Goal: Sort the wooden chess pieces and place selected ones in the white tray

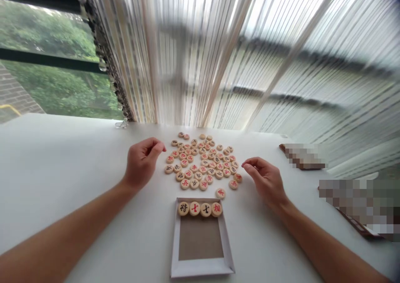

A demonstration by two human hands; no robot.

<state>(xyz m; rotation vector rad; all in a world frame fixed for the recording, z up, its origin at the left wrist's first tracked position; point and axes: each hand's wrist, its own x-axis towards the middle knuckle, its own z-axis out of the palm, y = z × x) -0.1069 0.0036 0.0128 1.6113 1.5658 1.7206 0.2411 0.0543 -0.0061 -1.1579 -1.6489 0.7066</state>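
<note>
Xiangqi pieces (204, 163) spread between your curled left hand (144, 160) and right hand (265, 179), perhaps for easy reach; I cannot tell whether either grips one. Four line the far wall of the tray (201, 239), likely squaring them.

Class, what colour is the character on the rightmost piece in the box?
Red, on the rightmost piece in the box; it shows best in the head view.

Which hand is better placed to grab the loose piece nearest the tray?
Probably the right hand: it's closer to that piece. The left hand is farther off, left of the pile.
</note>
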